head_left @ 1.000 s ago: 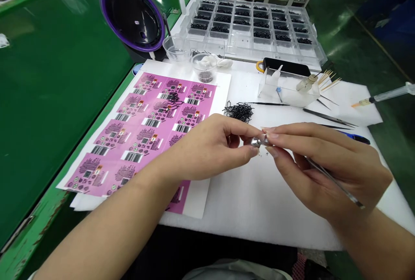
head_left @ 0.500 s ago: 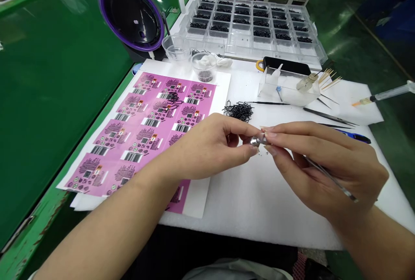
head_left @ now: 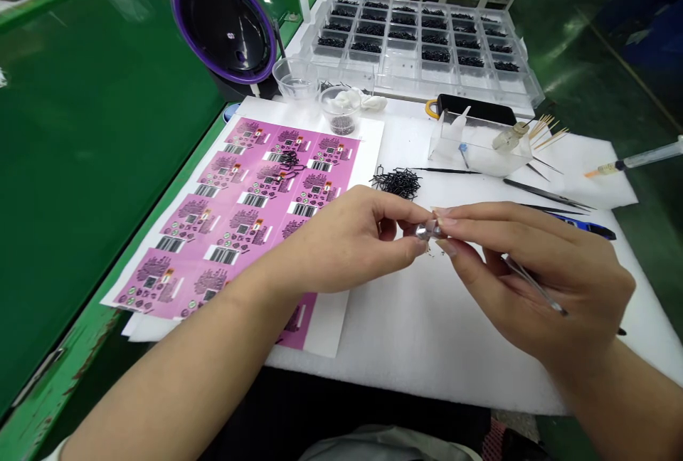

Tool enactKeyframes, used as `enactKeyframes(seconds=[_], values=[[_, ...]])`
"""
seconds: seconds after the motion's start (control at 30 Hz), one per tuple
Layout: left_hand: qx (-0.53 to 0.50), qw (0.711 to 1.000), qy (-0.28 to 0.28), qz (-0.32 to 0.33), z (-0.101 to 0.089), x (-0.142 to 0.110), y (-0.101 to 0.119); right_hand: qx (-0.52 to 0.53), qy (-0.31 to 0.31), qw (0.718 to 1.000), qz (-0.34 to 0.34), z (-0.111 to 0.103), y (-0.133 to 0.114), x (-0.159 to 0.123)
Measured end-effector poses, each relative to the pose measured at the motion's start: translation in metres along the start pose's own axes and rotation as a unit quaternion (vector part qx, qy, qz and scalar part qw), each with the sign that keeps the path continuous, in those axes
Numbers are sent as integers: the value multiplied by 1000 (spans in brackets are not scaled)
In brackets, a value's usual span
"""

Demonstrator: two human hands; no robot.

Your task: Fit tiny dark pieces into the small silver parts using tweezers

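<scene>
"Where's the piece being worked on?"

"The small, shiny silver metal piece is up between the fingertips, above the white foam-like desk. The left hand pinches its near end between thumb and forefinger. The right hand is closed at the other end, with a slim grey metal tool tucked in the same grip. Whether it's one part or two, I can't tell; the fingers cover too much."

"So which step is this?"

"Close two-handed fingertip work on that piece, I'd judge. The next move seems to call for a light, even pinch from both sides and a loose tool kept out of the way."

"And the containers?"

"At the back, a clear plastic compartment tray has small thin black bits in nearly every section. In front of it, a clear round plastic cup holds tiny dark grains. What the wider clear plastic tub beside it holds, I can't make out. To the right, an open clear plastic box has a small glass bottle at its end."

"Anything outside a container?"

"A tangled heap of bent black pieces, lying just beyond the fingers."
</scene>
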State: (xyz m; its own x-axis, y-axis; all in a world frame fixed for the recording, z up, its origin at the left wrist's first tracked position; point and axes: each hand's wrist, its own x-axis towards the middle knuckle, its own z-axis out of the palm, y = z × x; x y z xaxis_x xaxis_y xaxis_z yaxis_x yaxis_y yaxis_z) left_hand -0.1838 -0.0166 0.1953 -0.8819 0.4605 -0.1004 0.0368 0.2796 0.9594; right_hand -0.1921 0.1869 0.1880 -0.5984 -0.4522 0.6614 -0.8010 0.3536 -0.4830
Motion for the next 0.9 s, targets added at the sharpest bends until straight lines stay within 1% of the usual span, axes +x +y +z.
enactKeyframes(seconds=[0.1,0.23,0.3,0.9], values=[[11,1000,5,-4,-1,0,0,-1,-3,1000,-2,1,1,1],[26,999,20,-18,0,1,-1,16,19,999,22,1,4,0],[20,999,19,-22,0,1,-1,16,26,999,31,0,5,-1],[27,999,8,-18,-1,1,-1,2,-8,1000,12,0,0,0]])
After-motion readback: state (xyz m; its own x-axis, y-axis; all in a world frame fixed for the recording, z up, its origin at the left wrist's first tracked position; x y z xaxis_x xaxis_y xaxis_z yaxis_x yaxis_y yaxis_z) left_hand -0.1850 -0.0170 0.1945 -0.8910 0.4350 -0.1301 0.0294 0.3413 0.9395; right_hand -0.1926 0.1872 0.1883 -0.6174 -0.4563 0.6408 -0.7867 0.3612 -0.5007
